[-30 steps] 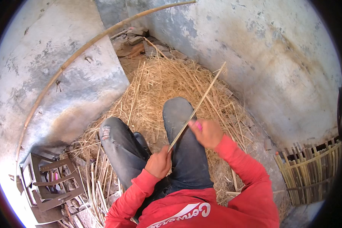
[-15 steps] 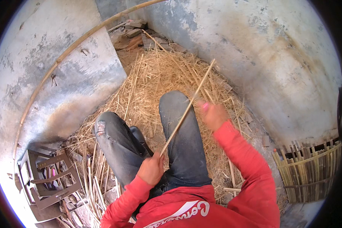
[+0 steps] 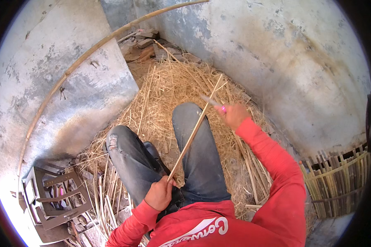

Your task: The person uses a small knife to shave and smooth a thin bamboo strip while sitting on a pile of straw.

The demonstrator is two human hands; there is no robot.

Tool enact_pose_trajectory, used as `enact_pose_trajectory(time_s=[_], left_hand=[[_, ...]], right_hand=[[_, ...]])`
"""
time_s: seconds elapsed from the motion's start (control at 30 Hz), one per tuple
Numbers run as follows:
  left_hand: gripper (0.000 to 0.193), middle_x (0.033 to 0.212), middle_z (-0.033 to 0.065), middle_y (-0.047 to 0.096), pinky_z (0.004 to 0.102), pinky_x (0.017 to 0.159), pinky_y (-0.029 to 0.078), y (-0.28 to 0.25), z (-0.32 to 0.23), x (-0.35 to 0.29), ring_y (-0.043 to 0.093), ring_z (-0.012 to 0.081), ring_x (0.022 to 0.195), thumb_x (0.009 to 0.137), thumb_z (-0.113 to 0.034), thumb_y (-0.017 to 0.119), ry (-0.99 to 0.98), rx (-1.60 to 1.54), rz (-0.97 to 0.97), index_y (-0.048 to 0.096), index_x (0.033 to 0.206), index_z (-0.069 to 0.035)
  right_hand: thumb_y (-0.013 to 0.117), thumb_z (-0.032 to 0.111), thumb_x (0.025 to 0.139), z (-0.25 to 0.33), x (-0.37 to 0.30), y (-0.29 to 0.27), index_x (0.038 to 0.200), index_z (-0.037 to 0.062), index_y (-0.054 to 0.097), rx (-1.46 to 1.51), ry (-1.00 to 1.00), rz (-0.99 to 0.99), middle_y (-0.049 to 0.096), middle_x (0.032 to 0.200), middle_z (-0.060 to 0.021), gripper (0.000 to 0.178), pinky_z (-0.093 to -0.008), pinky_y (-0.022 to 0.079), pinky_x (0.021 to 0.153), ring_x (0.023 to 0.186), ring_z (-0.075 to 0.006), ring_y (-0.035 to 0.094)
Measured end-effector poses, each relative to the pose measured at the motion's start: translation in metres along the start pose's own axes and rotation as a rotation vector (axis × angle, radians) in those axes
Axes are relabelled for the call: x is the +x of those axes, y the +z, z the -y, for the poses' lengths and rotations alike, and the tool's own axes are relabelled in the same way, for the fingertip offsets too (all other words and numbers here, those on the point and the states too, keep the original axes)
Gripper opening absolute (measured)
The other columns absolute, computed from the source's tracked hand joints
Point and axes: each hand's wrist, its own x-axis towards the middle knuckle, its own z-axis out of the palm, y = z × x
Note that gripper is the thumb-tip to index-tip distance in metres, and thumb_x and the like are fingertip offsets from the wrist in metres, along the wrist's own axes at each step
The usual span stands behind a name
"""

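Diagonally, strip (image 3: 192,133): long axis running away and rightward
Left hand (image 3: 159,195): closed round near end
Right hand (image 3: 235,116): gripping knife (image 3: 210,100)
Room: open over straw (image 3: 165,90), knees (image 3: 183,112) to wall (image 3: 276,74)

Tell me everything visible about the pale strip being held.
The strip is long, narrow, nearly straight, pale tan, apparently bamboo or wood. The left hand grips its lower end; from there it slants up and rightward over the right thigh. A knife blade crosses it near the far end; actual contact is unclear.
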Motion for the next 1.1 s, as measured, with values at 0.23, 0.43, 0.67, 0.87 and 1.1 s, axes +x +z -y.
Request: enact_pose_trajectory(time_s=[0.23,0.43,0.67,0.87,1.1], left_hand=[[0.019,0.076,0.0196,0.064,0.0433,0.065,0.050,-0.014,-0.007,-0.020,0.068,0.0361,0.070,0.108,-0.012,0.052,-0.069,0.065,0.063,0.067,0.103,-0.002],[0.021,0.072,0.0161,0.062,0.0401,0.063,0.048,-0.023,0.018,-0.031,0.062,0.0300,0.062,0.108,-0.013,0.052,-0.041,0.025,0.061,0.068,0.101,-0.001],[0.021,0.070,0.0151,0.057,0.0405,0.062,0.046,-0.016,0.012,-0.016,0.059,0.0287,0.062,0.109,-0.014,0.052,-0.058,-0.029,0.088,0.067,0.100,-0.001],[0.025,0.066,0.0093,0.056,0.0365,0.059,0.045,-0.012,0.018,-0.032,0.057,0.0222,0.059,0.112,-0.019,0.052,-0.131,-0.137,0.119,0.065,0.098,-0.002],[0.031,0.062,-0.0033,0.048,0.0262,0.050,0.035,-0.020,0.024,-0.035,0.044,0.0071,0.052,0.115,-0.028,0.049,-0.326,-0.474,0.268,0.063,0.100,-0.005]], right_hand=[[0.035,0.059,0.110,-0.085,0.038,-0.035,0.093,0.0006,0.077,0.076,0.415,-0.050,0.069,0.078,-0.0283,0.074,-0.0583,0.053,0.081,0.085,-0.0492,0.069],[0.039,0.059,0.110,-0.033,0.017,-0.035,0.079,-0.0016,0.072,0.181,0.179,-0.248,0.067,0.075,-0.0299,0.076,-0.0581,0.052,0.071,0.074,-0.0492,0.067],[0.047,0.059,0.108,0.080,-0.067,-0.008,0.075,0.0045,0.070,0.291,-0.156,0.052,0.060,0.061,-0.0250,0.068,-0.0548,0.051,0.060,0.059,-0.0468,0.062],[0.044,0.062,0.108,0.044,-0.030,-0.001,0.071,0.0052,0.069,0.256,-0.064,-0.080,0.063,0.065,-0.0254,0.072,-0.0541,0.051,0.060,0.062,-0.0449,0.064],[0.039,0.063,0.109,-0.034,0.034,0.004,0.070,0.0012,0.066,0.121,0.022,-0.172,0.063,0.066,-0.0254,0.077,-0.0557,0.050,0.062,0.061,-0.0460,0.063]])
